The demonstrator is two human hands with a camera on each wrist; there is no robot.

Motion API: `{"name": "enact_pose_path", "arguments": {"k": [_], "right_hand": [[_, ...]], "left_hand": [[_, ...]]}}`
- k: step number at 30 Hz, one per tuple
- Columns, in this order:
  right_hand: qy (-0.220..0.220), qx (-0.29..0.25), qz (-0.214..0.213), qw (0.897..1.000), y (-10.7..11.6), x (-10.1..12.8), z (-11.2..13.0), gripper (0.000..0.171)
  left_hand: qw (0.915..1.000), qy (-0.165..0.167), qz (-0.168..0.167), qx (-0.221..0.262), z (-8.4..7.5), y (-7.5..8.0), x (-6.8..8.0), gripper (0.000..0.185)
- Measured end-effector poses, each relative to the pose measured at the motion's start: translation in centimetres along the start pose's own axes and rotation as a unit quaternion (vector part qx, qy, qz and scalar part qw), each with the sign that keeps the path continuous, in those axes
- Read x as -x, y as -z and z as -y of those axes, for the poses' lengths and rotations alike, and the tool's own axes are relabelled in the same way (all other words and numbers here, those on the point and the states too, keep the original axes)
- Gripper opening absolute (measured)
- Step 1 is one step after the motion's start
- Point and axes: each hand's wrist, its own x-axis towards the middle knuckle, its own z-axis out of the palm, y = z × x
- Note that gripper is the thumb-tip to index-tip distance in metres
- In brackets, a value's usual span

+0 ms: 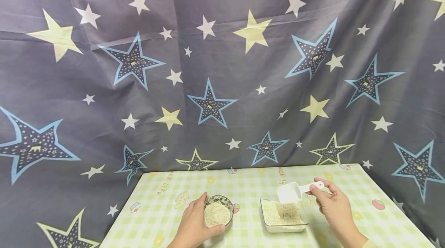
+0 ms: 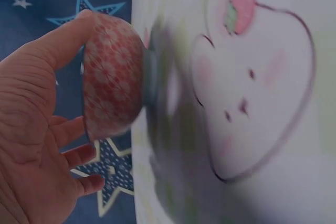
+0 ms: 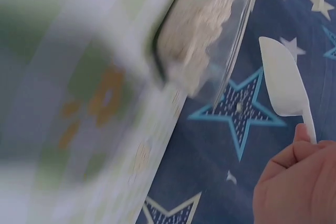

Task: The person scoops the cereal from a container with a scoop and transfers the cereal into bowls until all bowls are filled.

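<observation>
A small patterned bowl [image 1: 218, 212] of pale grain stands on the checked table [image 1: 250, 186]. My left hand [image 1: 194, 223] cups its left side, thumb over the rim and fingers below; the left wrist view shows the bowl's red flowered outside [image 2: 113, 82]. A clear rectangular dish [image 1: 283, 214] of the same grain sits to the right. My right hand [image 1: 332, 201] pinches the handle of a white scoop [image 1: 293, 192], held tilted just above the dish. In the right wrist view the scoop [image 3: 283, 80] hangs beside the dish [image 3: 210, 40].
The table has a green checked cloth with cartoon prints. A dark star-patterned curtain [image 1: 222, 70] hangs close behind and around it. The table's left and right edges lie near each hand.
</observation>
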Motion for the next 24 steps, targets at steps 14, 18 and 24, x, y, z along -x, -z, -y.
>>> {"name": "enact_pose_path", "arguments": {"k": [14, 18, 24], "right_hand": [[0.132, 0.179, -0.036, 0.974, 1.1, -0.1, -0.1, 0.026], [0.270, 0.239, -0.036, 0.932, 0.4, 0.3, -0.4, 0.026], [0.489, 0.309, -0.013, 0.816, -0.1, 0.6, -0.7, 0.037]], "left_hand": [[0.9916, -0.120, 0.048, 0.010, -8.1, -3.9, -0.9, 0.104], [0.9892, -0.127, 0.074, 0.006, -9.7, -5.6, -1.5, 0.103], [0.9890, -0.104, 0.105, 0.004, -11.1, -6.9, -2.5, 0.109]]}}
